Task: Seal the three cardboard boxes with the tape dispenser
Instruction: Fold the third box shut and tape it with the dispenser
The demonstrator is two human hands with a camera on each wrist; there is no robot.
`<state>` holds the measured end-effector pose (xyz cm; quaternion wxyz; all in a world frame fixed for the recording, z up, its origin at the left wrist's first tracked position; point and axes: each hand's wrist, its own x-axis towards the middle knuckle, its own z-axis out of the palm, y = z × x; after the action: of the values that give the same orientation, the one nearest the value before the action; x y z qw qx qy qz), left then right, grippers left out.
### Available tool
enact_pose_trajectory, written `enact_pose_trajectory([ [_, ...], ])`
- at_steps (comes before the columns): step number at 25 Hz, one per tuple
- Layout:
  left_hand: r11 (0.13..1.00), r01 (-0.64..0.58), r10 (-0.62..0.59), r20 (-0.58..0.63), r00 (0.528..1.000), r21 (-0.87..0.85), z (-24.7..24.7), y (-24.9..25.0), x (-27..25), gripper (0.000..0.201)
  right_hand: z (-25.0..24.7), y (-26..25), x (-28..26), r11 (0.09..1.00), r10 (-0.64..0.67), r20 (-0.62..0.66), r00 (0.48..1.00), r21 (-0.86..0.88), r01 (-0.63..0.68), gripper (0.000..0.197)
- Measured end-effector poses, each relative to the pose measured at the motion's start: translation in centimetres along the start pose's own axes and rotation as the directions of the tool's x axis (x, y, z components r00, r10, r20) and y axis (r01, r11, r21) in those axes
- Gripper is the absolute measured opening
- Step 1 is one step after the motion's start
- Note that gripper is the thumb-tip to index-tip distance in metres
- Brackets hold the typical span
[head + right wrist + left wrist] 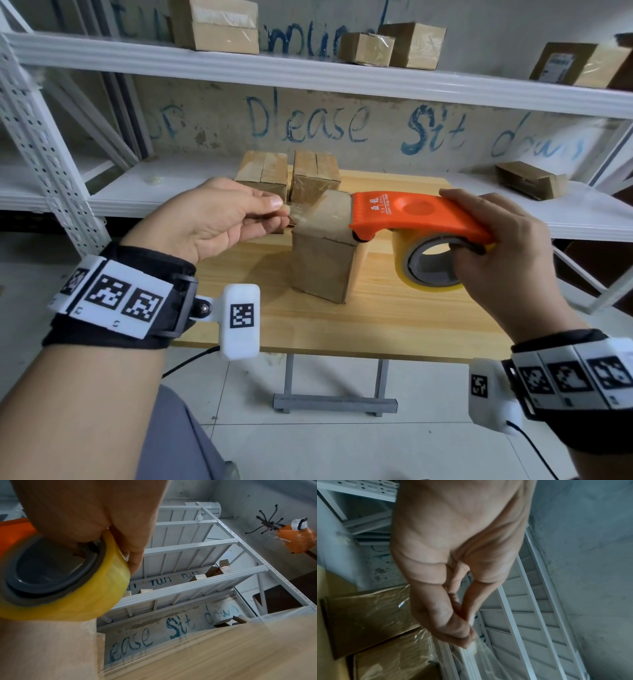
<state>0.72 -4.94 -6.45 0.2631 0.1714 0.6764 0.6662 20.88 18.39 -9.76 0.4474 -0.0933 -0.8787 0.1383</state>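
Over the box [325, 240], left hand [212, 219] pinches tape end [301, 210]; right hand [496, 246] grips the dispenser [411, 214].

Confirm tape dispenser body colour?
Orange tape dispenser, with a yellowish tape roll; head view shows it best.

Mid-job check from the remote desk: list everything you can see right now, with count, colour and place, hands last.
near box: 1, brown, middle of the table, the dispenser's front end on its top
far boxes: 2, brown with glossy tape, side by side at the table's far edge
tape dispenser: 1, orange, over the near box
tape roll: 1, yellowish with grey core, in the dispenser
tape end: 1, clear, stretched left off the near box
table: 1, light wood
shelving: white metal, behind the table
shelf boxes: at least 5, brown
left hand: pinches the tape end
right hand: grips the dispenser
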Motion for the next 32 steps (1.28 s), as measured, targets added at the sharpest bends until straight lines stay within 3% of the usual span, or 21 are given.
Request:
enact_pose_trajectory([
  [4, 0.993, -0.110, 0.108, 0.049, 0.993, 0.033, 0.3, -1.0, 0.4, 0.008, -0.2, 0.2, -0.2, 0.999, 0.040, -0.010, 0.999, -0.030, -0.040, 0.060],
  [10, 0.995, 0.083, -0.066, 0.247, 0.967, -0.060, 0.7, -1.6, 0.3, 0.011, -0.4, 0.8, -0.2, 0.994, 0.103, 0.001, 0.995, -0.027, -0.103, 0.058],
  [15, 0.984, 0.093, -0.058, 0.223, 0.973, -0.153, 1.3, -1.3, -0.2, 0.011, -0.3, 0.7, -0.3, 0.991, 0.132, 0.017, 0.991, -0.008, -0.132, 0.055],
  [19, 0.987, 0.085, -0.071, 0.102, 0.992, -0.137, 2.2, -1.6, -0.3, 0.014, -0.3, 0.5, -0.2, 0.993, 0.119, 0.038, 0.992, 0.007, -0.119, 0.057],
  [24, 0.973, 0.098, -0.102, -0.009, 0.995, -0.207, 1.9, -1.6, -0.3, 0.040, -0.5, 0.4, -0.3, 0.994, 0.106, 0.051, 0.993, 0.016, -0.107, 0.058],
  [31, 0.971, 0.125, -0.090, 0.171, 0.981, -0.205, 1.4, -1.1, -0.5, 0.005, -0.9, 0.0, -0.1, 0.992, 0.120, 0.019, 0.993, 0.026, -0.121, 0.055],
  [32, 0.966, 0.128, -0.091, 0.168, 0.981, -0.224, 1.3, -1.1, -0.4, 0.013, -0.8, 0.0, -0.1, 0.994, 0.105, 0.024, 0.994, 0.023, -0.106, 0.056],
])
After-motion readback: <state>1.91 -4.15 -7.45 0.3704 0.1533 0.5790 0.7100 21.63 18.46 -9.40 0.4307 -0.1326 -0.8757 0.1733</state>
